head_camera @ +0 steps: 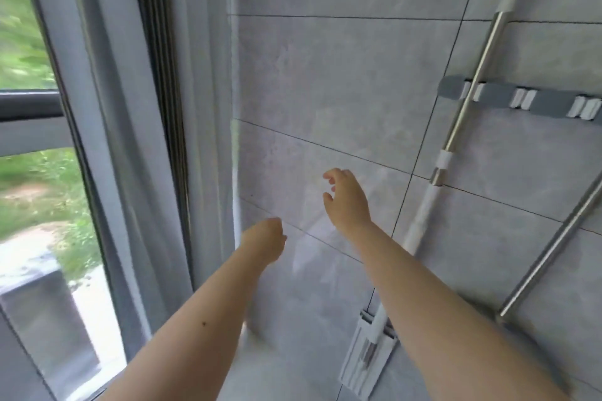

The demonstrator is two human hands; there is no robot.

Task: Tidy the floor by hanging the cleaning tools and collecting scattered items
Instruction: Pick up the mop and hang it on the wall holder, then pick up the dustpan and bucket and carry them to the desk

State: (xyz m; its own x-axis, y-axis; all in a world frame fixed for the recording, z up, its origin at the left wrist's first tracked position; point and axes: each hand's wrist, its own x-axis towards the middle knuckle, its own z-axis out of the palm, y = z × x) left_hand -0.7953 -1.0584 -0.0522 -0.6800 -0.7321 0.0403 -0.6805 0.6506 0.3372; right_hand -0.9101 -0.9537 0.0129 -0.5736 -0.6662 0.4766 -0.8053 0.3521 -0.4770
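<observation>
Mop point(465, 101) in wall rack point(547, 104)

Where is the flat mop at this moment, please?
In the head view, the flat mop hangs on the right, its handle clipped in the leftmost slot of the grey wall rack, just right of the right hand.

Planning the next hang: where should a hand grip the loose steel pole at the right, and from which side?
Grip the pole mid-shaft from its left, open side. It is bare, slim and round there, leaning diagonally off the wall, so fingers can wrap it. The right hand is nearer, holding nothing.
</observation>
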